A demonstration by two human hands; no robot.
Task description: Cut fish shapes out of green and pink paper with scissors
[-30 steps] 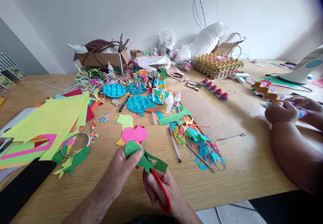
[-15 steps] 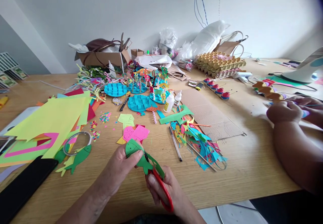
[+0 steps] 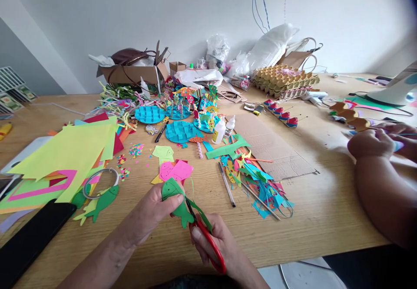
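My left hand (image 3: 160,208) pinches a green paper fish (image 3: 174,195) with a drawn eye and gill line, thumb on top. Red-handled scissors (image 3: 208,245) are gripped in my right hand (image 3: 216,237); their blades meet the green paper along the fish's right edge. A narrow green offcut (image 3: 201,213) hangs beside the blades, over the right fingers. Just beyond the hands lie pink paper pieces (image 3: 177,170) with drawn outlines and a pale green piece (image 3: 163,152). Cut green fish (image 3: 104,200) rest to the left, by a roll of tape (image 3: 100,184).
Yellow sheets (image 3: 61,150) and a black object (image 3: 39,237) lie left. Blue discs (image 3: 182,131), glue bottles (image 3: 218,131), a pen (image 3: 227,184), paper scraps (image 3: 260,180) and cardboard (image 3: 273,150) spread ahead and right. Another person's arm (image 3: 374,171) works at the right, near an egg-carton strip (image 3: 350,117).
The scissors and right hand have shifted slightly right and down. A thin green sliver now shows above the blades. The left hand still holds the fish.
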